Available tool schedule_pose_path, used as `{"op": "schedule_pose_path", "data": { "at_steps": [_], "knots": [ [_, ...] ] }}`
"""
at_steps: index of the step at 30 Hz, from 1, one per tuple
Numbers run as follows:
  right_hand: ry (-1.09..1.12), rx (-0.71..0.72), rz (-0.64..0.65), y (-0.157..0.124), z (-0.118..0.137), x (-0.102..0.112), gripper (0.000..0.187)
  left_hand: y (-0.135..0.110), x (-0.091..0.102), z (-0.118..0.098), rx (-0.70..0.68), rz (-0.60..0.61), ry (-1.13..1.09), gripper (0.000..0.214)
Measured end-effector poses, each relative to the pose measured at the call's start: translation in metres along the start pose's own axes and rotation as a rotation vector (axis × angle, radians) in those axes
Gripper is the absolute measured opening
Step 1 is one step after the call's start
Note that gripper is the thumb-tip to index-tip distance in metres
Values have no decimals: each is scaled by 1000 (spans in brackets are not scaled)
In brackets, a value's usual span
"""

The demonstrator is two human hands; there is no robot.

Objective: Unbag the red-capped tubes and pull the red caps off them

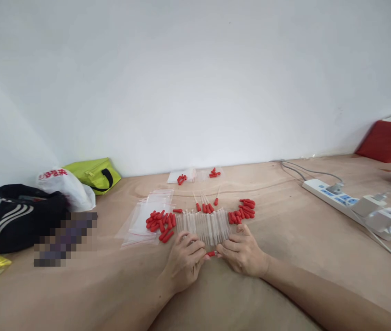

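My left hand (189, 257) is closed, its thumb and fingers pinching a red rubber dropper bulb (211, 253). My right hand (241, 252) is closed against the bulb's other end, where a short pale bit of a glass dropper tube shows; the rest is hidden by the fingers. Just beyond both hands lies a wide row of clear glass tubes (212, 227). Loose red bulbs form a left pile (161, 221) and a right group (245, 210). Several droppers with red bulbs fitted (207, 208) rest above the row, thin tips pointing away.
Clear zip bags (147, 216) lie under and behind the left pile. Filled bags (195, 175) sit near the wall. A white power strip (333, 197) with chargers and cables is at right, near a red box (390, 140). Left stand a black bag (23, 218) and a green bag (93, 174).
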State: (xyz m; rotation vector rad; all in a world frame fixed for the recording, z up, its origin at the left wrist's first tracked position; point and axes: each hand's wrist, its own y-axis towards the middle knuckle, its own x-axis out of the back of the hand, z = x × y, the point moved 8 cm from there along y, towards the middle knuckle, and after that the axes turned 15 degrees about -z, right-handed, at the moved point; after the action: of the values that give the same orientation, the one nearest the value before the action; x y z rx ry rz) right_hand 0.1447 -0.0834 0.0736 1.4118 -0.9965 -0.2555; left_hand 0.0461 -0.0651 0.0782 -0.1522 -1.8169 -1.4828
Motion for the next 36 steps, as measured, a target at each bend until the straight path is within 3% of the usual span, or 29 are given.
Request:
{"op": "schedule_pose_path", "data": {
  "at_steps": [19,25,28,32,36],
  "knots": [
    [2,21,-108,-4,-1,13,14,-3,0,4,1,23,-17,26],
    [-42,-139,-172,-17,-37,28,14,-16,22,37,155,-153,88,23],
    [-39,-187,-117,-22,-43,22,22,-18,30,55,227,-222,152,18],
    [-10,-323,-18,-30,-52,5,35,-25,51,96,380,-368,346,24],
    [47,-493,-64,-32,-67,0,28,-38,49,133,546,-261,354,29]
  ]
}}
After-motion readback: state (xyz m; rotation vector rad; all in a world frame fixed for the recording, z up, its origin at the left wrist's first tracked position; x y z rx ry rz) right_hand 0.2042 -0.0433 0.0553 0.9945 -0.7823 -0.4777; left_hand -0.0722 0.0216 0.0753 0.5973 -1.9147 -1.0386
